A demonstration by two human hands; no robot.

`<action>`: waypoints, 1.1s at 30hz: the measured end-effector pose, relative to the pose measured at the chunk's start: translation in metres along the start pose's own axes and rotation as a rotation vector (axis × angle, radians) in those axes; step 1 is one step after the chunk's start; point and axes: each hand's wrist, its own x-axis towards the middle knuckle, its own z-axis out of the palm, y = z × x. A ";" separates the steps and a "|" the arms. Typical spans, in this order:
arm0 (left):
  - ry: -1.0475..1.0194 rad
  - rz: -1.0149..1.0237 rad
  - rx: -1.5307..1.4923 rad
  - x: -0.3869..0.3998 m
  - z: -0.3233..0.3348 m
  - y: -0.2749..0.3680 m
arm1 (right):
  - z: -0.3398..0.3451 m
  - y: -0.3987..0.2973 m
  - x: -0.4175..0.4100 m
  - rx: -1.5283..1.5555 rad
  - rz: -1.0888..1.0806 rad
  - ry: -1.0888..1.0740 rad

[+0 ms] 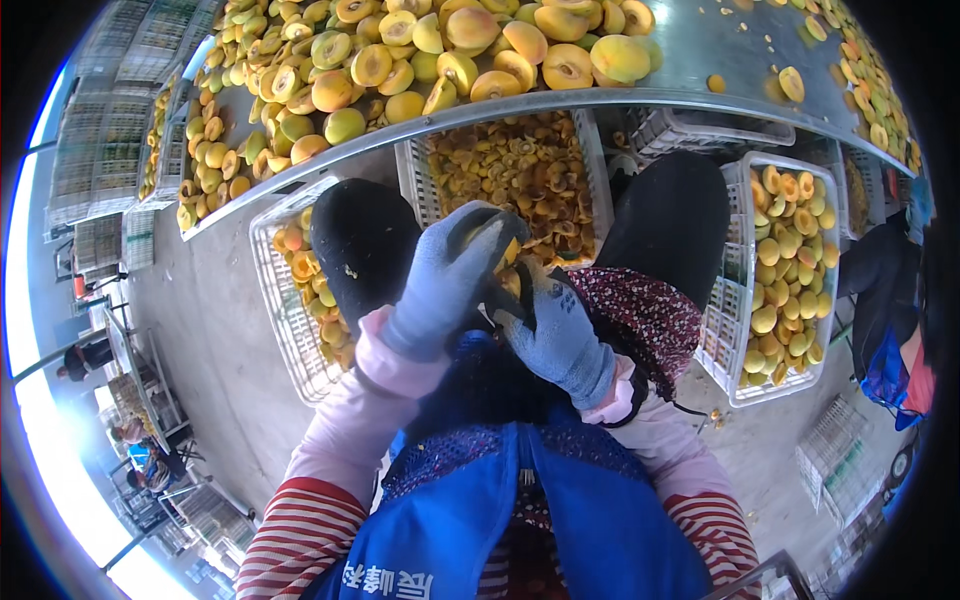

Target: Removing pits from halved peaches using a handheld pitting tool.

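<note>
Both hands wear blue knit work gloves with dark coated fingers and meet above my lap. My left hand [461, 266] curls its fingers around a yellow stone-fruit piece [508, 253], mostly hidden by the glove. Just below it, my right hand [555, 322] grips another bit of yellow fruit [510, 282]; whether the two bits are one fruit cannot be told. Between my knees, beyond the hands, a white plastic crate [596, 176] holds browned fruit scraps [510, 165].
A metal table [697, 45] carries a heap of whole and halved fruit [360, 67]; its raised rim runs above my knees. Fruit-filled white crates stand left [274, 300] and right [724, 322] of my legs. Another person's leg [874, 262] shows at far right. Stacked crates [105, 150] stand at left.
</note>
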 end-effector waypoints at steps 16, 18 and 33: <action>0.253 0.114 -0.049 -0.008 0.021 -0.013 | 0.005 0.010 -0.002 0.666 0.119 -0.144; 0.239 0.007 -0.109 -0.010 0.021 -0.001 | 0.007 0.015 -0.002 0.402 -0.085 -0.053; 0.282 0.148 0.110 -0.016 0.018 -0.001 | 0.015 0.008 -0.007 -0.079 -0.224 0.152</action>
